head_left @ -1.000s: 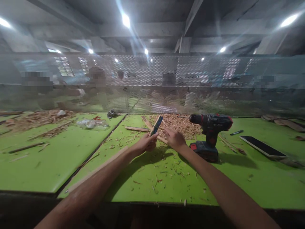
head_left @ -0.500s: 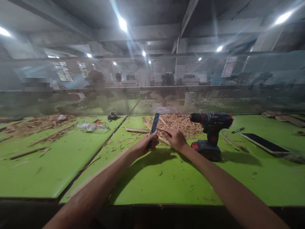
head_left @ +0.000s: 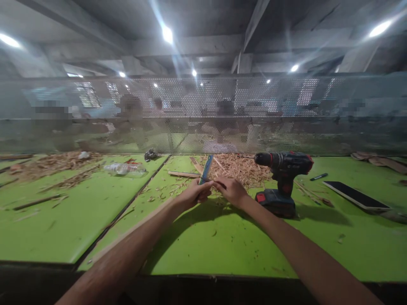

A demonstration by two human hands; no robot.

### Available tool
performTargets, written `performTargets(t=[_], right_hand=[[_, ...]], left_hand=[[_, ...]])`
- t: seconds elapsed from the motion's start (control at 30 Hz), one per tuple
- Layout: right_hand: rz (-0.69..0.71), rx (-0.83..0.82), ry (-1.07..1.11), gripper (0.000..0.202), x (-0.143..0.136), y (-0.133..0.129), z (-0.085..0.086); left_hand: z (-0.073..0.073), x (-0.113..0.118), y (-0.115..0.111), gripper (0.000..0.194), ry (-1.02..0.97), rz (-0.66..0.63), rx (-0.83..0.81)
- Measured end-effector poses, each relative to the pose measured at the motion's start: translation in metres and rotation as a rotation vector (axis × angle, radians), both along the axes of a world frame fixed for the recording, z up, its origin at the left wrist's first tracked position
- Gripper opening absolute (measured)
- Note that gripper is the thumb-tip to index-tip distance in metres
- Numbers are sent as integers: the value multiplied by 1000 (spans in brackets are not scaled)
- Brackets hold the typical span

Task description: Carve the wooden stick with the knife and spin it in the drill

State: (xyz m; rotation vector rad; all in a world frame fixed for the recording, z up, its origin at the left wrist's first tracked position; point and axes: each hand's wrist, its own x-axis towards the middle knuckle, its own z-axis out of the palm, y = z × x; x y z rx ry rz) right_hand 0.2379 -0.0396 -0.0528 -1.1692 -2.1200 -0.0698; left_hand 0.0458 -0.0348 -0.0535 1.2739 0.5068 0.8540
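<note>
My left hand (head_left: 194, 195) grips a blue-handled tool (head_left: 206, 168) that stands nearly upright, tilted slightly right. My right hand (head_left: 232, 190) holds a thin wooden stick (head_left: 219, 184) against the tool, just in front of a heap of wood shavings (head_left: 239, 166). Both hands hover close together over the green bench top (head_left: 203, 237), with the stick's far end hidden by my fingers.
A red and black cordless drill (head_left: 280, 178) stands right of my right hand. Further right lie a marker (head_left: 318, 176) and a dark flat tablet (head_left: 356, 195). Wooden strips (head_left: 184, 173), a plastic bottle (head_left: 125, 169) and shavings (head_left: 54, 163) lie to the left. Perforated mesh (head_left: 203, 114) backs the bench.
The blue tool has swung from leaning right to nearly upright. My two hands have drawn closer together, the right hand sliding left toward the tool.
</note>
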Motion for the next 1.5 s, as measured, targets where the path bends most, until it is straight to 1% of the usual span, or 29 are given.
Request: performTargets(t=[0.1,0.17,0.37,0.5,0.6,0.7,0.83,0.93,1.03,1.2,1.3,1.43,1.5], right_hand=[[-42,-1,-163,36,1,1,1],[-62,4,-196,36,4,2,2],[-61,34,-208,35,10,7,3],[-64,39,-208,33,11,7,5],[-99,22,-235,34,11,5,8],[-132,-4,-245,33,11,3,10],[-170,5,-203,32,12,5,11],[-213,17,-157,34,15,7,13],[-230,4,-144,35,20,10,16],[-322,-36,-77,37,30,16,19],[-343,-61,-53,37,37,21,20],[-445,-75,82,38,46,26,21],[-438,-85,148,37,48,28,22]], left_hand=[[0,-1,0,37,14,-24,7],[0,0,0,34,21,-37,1],[4,1,-3,33,65,-27,-14],[3,-2,1,33,91,-54,-16],[2,-3,3,34,111,-55,-1],[4,-4,2,37,133,-32,2],[9,-6,0,39,160,-55,-10],[11,-9,0,37,196,-57,22],[11,-13,2,38,230,-63,27],[9,-18,7,36,303,-98,50],[9,-24,11,35,336,-113,73],[13,-36,14,35,390,-158,150],[15,-40,17,36,373,-134,156]])
